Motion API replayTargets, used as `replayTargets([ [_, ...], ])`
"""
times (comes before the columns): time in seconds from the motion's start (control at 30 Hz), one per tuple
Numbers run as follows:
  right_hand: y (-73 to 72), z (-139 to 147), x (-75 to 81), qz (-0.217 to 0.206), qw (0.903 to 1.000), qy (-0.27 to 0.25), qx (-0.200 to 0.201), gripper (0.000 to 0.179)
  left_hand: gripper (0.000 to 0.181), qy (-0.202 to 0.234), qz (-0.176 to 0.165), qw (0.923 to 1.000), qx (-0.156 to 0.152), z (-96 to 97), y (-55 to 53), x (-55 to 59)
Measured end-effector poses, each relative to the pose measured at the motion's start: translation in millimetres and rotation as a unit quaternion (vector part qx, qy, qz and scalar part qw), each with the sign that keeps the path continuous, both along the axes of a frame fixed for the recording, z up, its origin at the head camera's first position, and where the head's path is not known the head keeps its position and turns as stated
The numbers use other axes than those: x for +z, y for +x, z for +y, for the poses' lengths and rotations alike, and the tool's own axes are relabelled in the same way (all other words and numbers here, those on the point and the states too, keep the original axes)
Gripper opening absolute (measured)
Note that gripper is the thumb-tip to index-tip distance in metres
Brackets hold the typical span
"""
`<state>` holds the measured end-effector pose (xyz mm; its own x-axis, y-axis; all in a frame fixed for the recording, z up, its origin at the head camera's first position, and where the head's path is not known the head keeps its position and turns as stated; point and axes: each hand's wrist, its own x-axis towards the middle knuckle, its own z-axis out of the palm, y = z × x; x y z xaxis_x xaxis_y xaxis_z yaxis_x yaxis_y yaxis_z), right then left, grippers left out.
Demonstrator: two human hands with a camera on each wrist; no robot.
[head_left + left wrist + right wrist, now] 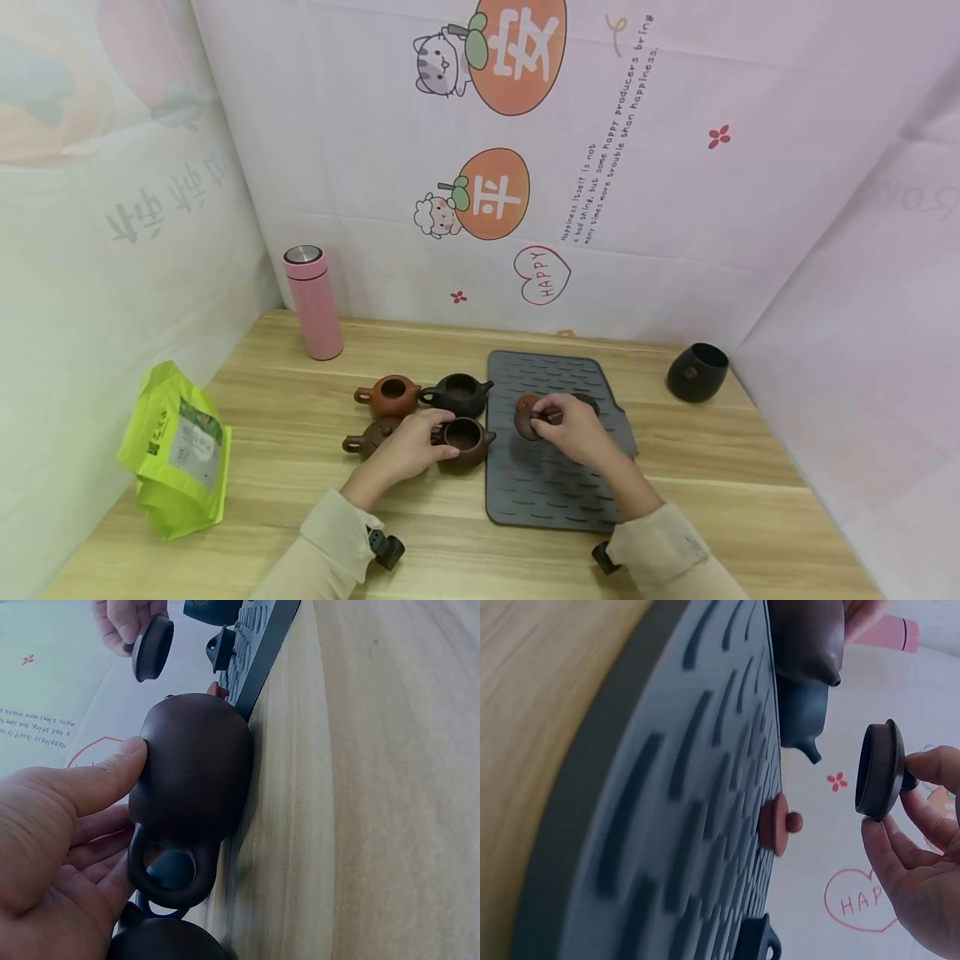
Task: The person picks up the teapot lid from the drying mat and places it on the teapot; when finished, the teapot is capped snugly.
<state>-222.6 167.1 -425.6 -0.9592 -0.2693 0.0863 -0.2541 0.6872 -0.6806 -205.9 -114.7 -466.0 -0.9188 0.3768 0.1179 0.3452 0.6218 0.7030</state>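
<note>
My left hand [415, 443] holds a dark brown open teapot [196, 769] by its body, thumb on one side near the rim; the handle points back toward the wrist. The pot stands on the table at the grey mat's left edge. Above the mat, my right hand [573, 429] pinches a dark brown teapot lid [881, 771] by its knob, its hollow underside turned toward the pots in the right wrist view. A reddish lid [774, 825] and a black lid [755, 939] lie on the ridged grey mat [540, 500].
Behind stand an open reddish-brown teapot [395, 406] and an open black teapot [468, 407]. A lidded brown teapot [367, 442] is partly behind my left hand. A pink thermos [317, 312], a green pouch [180, 458] and a black cup [693, 377] stand farther out.
</note>
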Motion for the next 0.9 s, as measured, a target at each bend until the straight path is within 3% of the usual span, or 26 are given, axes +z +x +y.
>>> replayTargets([
  [0.3, -0.7, -21.3, -2.1, 0.019, 0.9992, -0.023, 0.026, 0.01, 0.051, 0.002, -0.001, 1.0, 0.0, 0.0, 0.0, -0.3],
  [0.9, 4.8, -62.4, -9.2, 0.04, 0.9946, -0.009, 0.095, 0.014, 0.051, -0.005, 0.0, 1.0, 0.001, 0.2, -0.4, 0.5],
])
